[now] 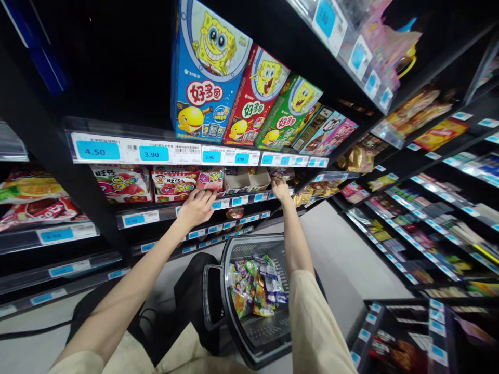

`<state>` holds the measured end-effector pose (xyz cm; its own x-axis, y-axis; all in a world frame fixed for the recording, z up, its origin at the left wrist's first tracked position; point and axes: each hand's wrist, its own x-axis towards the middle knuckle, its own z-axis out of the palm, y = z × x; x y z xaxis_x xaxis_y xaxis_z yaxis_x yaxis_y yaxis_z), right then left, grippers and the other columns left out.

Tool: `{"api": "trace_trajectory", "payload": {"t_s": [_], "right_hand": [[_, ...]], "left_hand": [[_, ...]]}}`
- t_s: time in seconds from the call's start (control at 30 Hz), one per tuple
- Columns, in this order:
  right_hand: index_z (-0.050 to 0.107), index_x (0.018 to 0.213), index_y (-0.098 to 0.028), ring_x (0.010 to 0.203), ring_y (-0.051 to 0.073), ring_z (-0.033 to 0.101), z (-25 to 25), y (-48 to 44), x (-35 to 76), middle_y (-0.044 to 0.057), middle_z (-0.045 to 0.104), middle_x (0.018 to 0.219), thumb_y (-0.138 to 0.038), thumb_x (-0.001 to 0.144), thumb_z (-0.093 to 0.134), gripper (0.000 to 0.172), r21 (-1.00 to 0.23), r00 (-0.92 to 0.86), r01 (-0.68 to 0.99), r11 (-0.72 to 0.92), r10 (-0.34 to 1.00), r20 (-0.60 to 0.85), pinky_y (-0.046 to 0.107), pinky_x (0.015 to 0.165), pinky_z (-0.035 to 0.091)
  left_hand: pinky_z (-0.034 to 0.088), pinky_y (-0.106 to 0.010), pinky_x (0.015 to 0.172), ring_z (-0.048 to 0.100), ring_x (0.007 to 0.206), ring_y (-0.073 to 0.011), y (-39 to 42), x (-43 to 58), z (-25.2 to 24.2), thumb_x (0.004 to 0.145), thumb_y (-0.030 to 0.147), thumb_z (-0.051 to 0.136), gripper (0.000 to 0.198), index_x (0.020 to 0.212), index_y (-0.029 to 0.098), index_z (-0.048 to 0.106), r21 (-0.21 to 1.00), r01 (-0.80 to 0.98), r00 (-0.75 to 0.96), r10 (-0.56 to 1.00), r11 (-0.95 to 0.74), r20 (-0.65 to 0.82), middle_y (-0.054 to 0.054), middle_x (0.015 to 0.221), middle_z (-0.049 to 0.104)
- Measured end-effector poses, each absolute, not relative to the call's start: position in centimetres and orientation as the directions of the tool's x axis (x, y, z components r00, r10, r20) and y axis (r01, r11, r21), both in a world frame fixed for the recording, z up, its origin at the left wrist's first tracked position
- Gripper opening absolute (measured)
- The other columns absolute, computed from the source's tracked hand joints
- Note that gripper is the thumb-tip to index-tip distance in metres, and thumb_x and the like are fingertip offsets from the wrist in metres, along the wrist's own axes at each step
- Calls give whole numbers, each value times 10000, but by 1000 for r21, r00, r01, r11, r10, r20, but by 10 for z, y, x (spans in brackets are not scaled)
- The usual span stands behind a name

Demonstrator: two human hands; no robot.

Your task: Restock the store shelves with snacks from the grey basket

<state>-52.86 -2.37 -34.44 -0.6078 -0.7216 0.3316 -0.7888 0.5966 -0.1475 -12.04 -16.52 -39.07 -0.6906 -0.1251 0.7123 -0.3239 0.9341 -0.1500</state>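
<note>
My left hand (198, 209) rests at the shelf edge, just below a red and white candy packet (210, 179); its fingers are bent over the front, and whether they grip anything is hidden. My right hand (280, 188) reaches into the same shelf farther right, its fingertips at dark packets (281, 173). Between my hands stand open display boxes (238, 182) that look nearly bare inside. More red and white candy packets (175, 183) lie left of my left hand. Below my arms, a grey basket (265, 353) holds several colourful snack packets (257, 285).
Blue, red and green cartoon boxes (212, 67) stand on the shelf above, behind a price-tag strip (132, 150). Shelves of goods (421, 208) line the right side, past the grey floor (339, 259). A low display bin (401, 348) stands at the lower right.
</note>
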Motion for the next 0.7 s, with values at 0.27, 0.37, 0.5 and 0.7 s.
{"api": "trace_trajectory", "payload": {"t_s": [0.27,0.37,0.5,0.7], "right_hand": [[649,1350,-193,1312,334,525,-345,-23,-521,130,662,1388,-276,1014,341,463,-129,-601,-789,600,-713,361,504,1077,480],[691,1278,-198,1306,327,540,-341,-26,-522,121,662,1407,-265,1009,373,422,-108,-598,-793,600,-731,329,470,1057,494],[773,1015,-195,1109,310,660,-324,-29,-532,149,769,1118,-351,979,503,314,-115,-629,-770,627,-719,295,410,954,541],[752,857,-160,935,306,690,-307,-31,-548,150,745,932,-527,847,703,371,-159,-623,-753,638,-616,482,412,894,558]], "left_hand": [[430,-450,1037,644,1026,-303,-166,-120,-392,957,219,519,468,1382,64,642,-191,-342,-686,-106,920,720,-163,1106,734],[428,-450,1035,644,1026,-302,-166,-120,-392,962,223,518,467,1384,66,639,-192,-342,-688,-106,920,718,-161,1104,735],[431,-449,1023,646,1009,-300,-165,-120,-390,960,215,517,455,1372,69,645,-195,-344,-684,-103,919,722,-158,1092,737],[436,-448,1002,648,981,-296,-165,-120,-389,953,207,518,441,1346,61,657,-221,-348,-673,-79,911,735,-153,1069,738]]}}
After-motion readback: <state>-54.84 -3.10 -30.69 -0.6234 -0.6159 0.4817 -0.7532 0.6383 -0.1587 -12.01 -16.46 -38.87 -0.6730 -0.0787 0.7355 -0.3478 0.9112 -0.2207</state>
